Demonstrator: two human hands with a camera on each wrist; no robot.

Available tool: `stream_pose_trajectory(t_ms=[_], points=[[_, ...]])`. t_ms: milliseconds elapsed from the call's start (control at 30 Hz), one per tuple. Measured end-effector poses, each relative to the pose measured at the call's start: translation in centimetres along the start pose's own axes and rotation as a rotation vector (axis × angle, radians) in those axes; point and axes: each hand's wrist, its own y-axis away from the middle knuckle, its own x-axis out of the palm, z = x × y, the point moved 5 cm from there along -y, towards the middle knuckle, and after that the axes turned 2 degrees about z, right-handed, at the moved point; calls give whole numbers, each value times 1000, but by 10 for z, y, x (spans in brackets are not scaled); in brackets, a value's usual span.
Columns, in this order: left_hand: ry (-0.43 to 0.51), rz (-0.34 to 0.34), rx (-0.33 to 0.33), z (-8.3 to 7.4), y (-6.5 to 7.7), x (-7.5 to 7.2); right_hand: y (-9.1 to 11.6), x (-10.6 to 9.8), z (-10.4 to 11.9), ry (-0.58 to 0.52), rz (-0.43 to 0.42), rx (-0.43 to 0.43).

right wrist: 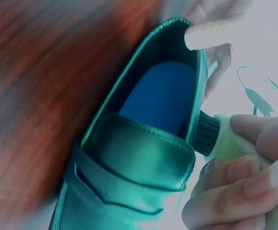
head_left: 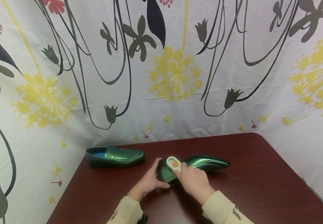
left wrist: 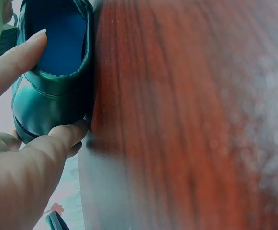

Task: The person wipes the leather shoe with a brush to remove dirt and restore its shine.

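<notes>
A shiny green loafer (head_left: 213, 163) with a blue insole (right wrist: 162, 93) lies tipped on the table, its toe to the right in the head view. My left hand (head_left: 150, 179) grips it at the heel, with the thumb (left wrist: 33, 45) at the rim of the opening and a finger behind the heel. Between the fingers and thumb of my right hand (head_left: 193, 180) is a small brush (head_left: 173, 164) with a pale handle and an orange spot. Its black bristles (right wrist: 207, 133) touch the outer side of the loafer, just below the rim.
A matching green loafer (head_left: 127, 157) stands upright at the table's back left, toe to the right. The dark red wood-grain table (head_left: 251, 193) meets a flower-printed cloth (head_left: 175, 121) hanging behind and at both sides.
</notes>
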Motion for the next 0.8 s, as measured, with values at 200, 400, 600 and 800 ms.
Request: stream_pose_trajectory(t_ms=[200,400,600,800], points=[[-33,-14,-7,0,1,0,-1,-6,-15,-20,-1,36],[-51,-27,-27,1,1,0,0,-10,-31,-23,22,52],[-76,-28,-26,2,1,0,2,-15,-41,-36,-9,48],[-94,-28,-25,2,2,0,6,-19,-52,-61,7,60]])
